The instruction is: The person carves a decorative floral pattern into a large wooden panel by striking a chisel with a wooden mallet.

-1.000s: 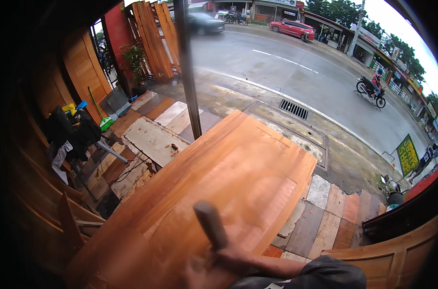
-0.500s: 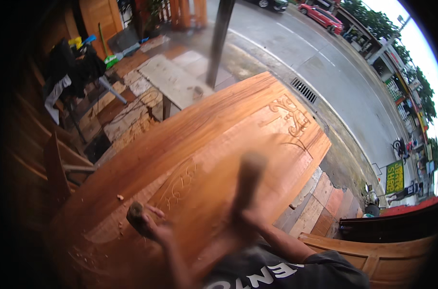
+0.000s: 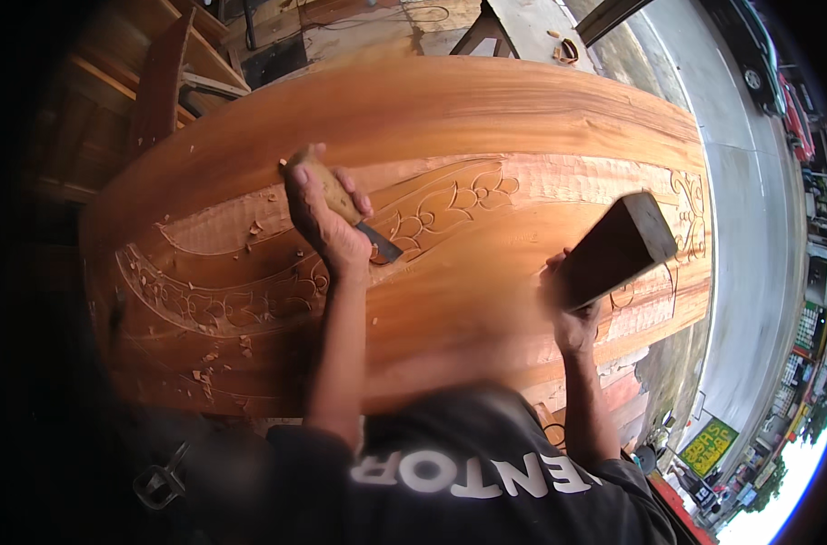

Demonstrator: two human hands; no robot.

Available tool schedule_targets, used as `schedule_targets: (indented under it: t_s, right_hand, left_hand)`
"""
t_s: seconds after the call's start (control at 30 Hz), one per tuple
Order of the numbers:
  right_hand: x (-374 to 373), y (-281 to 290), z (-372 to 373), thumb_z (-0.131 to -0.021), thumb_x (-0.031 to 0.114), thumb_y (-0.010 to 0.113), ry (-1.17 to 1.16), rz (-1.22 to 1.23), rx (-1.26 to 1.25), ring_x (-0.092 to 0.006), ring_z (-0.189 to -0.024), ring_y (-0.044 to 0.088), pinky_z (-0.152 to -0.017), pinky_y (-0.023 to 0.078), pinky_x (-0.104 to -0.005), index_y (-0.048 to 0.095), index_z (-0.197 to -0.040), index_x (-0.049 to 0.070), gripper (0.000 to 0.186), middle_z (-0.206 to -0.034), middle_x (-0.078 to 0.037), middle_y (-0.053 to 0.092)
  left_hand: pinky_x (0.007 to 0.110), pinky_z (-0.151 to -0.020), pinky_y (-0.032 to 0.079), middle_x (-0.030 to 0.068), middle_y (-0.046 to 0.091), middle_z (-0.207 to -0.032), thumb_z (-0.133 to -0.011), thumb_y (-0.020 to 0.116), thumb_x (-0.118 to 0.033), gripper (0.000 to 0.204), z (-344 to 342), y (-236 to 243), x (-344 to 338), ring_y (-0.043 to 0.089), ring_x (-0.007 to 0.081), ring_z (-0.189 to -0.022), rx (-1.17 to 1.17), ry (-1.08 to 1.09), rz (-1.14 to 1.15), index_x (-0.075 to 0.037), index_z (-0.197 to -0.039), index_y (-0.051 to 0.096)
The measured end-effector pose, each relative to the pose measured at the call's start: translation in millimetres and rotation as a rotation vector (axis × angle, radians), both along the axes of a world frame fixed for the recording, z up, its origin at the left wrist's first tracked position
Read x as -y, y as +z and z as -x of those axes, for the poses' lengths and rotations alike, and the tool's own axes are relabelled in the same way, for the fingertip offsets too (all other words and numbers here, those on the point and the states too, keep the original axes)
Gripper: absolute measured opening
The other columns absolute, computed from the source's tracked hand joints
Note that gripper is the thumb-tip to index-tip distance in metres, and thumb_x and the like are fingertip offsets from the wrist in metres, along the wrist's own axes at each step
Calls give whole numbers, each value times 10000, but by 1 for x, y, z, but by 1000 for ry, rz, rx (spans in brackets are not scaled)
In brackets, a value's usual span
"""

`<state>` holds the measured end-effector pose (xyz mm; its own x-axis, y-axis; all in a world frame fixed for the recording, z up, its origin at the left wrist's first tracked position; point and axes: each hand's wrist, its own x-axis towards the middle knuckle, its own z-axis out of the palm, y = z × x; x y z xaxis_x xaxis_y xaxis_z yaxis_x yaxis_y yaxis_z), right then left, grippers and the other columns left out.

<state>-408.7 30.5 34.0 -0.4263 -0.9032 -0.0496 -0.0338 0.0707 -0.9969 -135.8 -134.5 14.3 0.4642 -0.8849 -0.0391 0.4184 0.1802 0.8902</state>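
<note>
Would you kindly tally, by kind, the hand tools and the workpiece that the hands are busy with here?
Chisel, wooden handle, in the left hand: 1
Dark wooden mallet, in the right hand: 1
Carved reddish wood panel: 1
Total: 3

The person wore a dark, near-black short-sleeved shirt [image 3: 486, 481] with large white block lettering across it, seen upside down at the lower edge of the view. Both forearms were bare from the sleeve ends to the wrists. The left hand [image 3: 318, 213] and right hand [image 3: 572, 313] were ungloved, apparently without ring or watch, though the right was blurred.
</note>
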Motion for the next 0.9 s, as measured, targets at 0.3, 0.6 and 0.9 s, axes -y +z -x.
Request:
schedule_targets:
  t_s: [0.3, 0.6, 0.9]
  right_hand:
    - [104, 67, -2, -795, -17, 878, 233, 91, -246, -174, -932, 692, -751, 565, -293, 555, -1311, 6, 610, -1051, -113, 714]
    - [246, 118, -57, -823, 146, 882, 397, 338, -348, -160, -827, 671, -703, 531, -286, 530, -1357, 24, 651, -948, -83, 706]
    - [344, 101, -28, -824, 127, 837, 857, 508, -1282, -298, -1019, 745, -841, 622, -405, 561, -1481, 180, 715, -1235, -143, 727]
  left_hand:
    - [262, -404, 382, 54, 542, -734, -1054, 546, -617, 540, 21, -3, 20, 470, 122, -480, -125, -160, -53, -104, -1216, 589]
    - [241, -363, 339, 0, 540, -694, -1038, 708, -302, 260, 40, -8, 33, 425, 85, -418, -11, -196, 119, -82, -1138, 613]
    - [233, -367, 321, -17, 520, -668, -996, 728, -164, 200, 52, 3, 32, 397, 66, -401, -59, -204, -3, -72, -1126, 606]
